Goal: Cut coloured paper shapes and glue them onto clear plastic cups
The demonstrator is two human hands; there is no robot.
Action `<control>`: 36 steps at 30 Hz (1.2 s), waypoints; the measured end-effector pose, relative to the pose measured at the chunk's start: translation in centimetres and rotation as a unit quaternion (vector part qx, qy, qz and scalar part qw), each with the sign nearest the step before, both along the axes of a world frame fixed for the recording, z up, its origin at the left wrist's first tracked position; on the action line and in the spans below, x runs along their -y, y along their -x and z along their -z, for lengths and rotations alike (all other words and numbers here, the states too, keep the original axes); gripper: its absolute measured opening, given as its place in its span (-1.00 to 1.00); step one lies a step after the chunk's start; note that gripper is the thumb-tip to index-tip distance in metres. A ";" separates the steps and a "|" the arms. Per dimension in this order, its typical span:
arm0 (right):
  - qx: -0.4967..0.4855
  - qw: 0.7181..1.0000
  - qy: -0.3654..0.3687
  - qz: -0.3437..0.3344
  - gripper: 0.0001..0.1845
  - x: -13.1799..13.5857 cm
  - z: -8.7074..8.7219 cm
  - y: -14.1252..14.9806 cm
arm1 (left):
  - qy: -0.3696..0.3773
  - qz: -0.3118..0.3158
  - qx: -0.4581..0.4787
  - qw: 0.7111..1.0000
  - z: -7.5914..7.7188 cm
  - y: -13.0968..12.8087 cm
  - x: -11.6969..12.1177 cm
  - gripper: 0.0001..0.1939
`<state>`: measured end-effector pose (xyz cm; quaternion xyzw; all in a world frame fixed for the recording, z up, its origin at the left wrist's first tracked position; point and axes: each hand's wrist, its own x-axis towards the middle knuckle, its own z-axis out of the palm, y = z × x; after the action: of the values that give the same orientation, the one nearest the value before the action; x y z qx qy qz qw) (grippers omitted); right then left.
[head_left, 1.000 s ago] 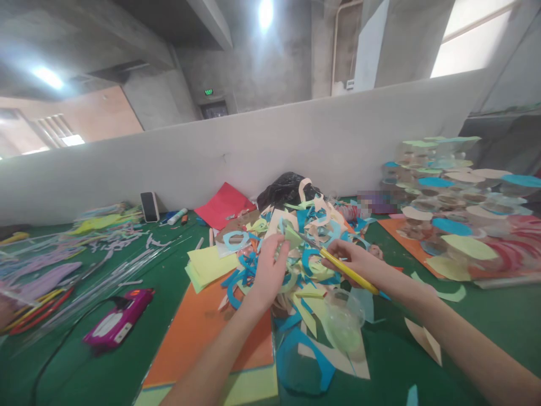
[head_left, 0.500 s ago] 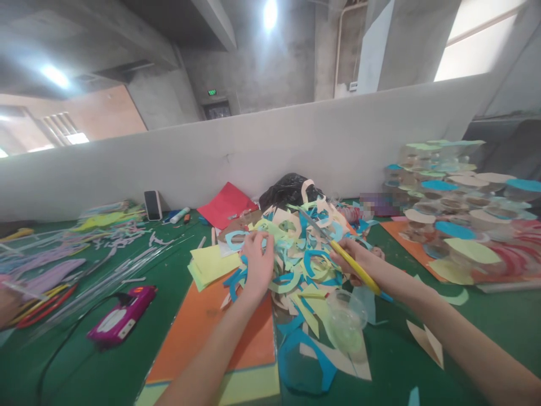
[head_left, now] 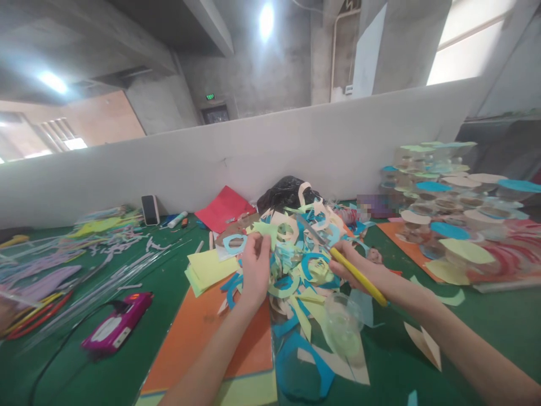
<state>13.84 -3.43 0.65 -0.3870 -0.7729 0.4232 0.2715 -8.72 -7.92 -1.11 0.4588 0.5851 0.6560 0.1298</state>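
My left hand point(head_left: 256, 265) is over the left side of a heap of paper scraps point(head_left: 289, 282), its fingers pinched on a piece of light green paper point(head_left: 267, 230). In my right hand point(head_left: 350, 262) is a pair of yellow-handled scissors point(head_left: 361, 279), seen nearly edge-on. Their metal blades point up and left over the heap, apart from the left hand. Blue, green and cream cut-out rings lie among the scraps. Below the right hand stands a clear plastic cup point(head_left: 343, 321). Light yellow-green sheets point(head_left: 209, 268) lie left of my left hand, on orange sheets point(head_left: 220, 349).
Clear cups with coloured paper tops point(head_left: 454, 230) are stacked at right. A black plastic bag point(head_left: 285, 193) and red paper point(head_left: 224, 207) lie by the white partition point(head_left: 203, 155). At left are a magenta device point(head_left: 118, 327) with a cable, a phone point(head_left: 150, 210) and thin strips.
The light green paper at my left fingertips shows more clearly now. My right hand still holds the scissors, now turned slightly. The whole view has shifted a little.
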 end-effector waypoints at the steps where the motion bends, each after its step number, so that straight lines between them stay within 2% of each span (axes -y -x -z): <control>1: 0.008 1.000 0.007 -0.010 -0.43 0.4 -0.4 0.0 | 0.002 0.016 0.009 1.000 0.1 -0.4 0.0 -0.72; 4: 0.036 0.997 0.035 -0.053 -0.43 1.1 -1.2 0.3 | 0.015 0.057 0.040 0.997 0.2 -1.3 0.3 -0.70; 9: 0.045 0.996 0.032 -0.069 -0.43 0.8 -0.7 0.5 | 0.023 0.088 0.078 0.993 0.1 -1.8 0.6 -0.67; 18: 0.040 0.997 0.033 -0.061 -0.38 1.0 -1.4 0.6 | 0.027 0.077 0.085 0.993 -0.1 -1.5 0.6 -0.67; 29: 0.067 0.997 0.016 -0.030 -0.46 0.2 -0.1 0.5 | 0.014 0.052 0.087 0.995 -0.2 -1.7 0.7 -0.68; 32: 0.048 0.997 0.056 -0.009 -0.44 0.4 -0.2 1.1 | 0.016 0.058 0.068 0.996 -0.4 -1.8 0.8 -0.68; 36: -0.015 0.994 0.111 -0.009 -0.45 0.9 -0.6 1.8 | 0.037 0.111 0.054 0.992 -0.6 -2.7 1.2 -0.70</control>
<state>12.01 -4.36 1.23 -0.4013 -0.7202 0.5149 0.2350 -6.03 -9.11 -0.52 0.4796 0.5461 0.6396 0.2503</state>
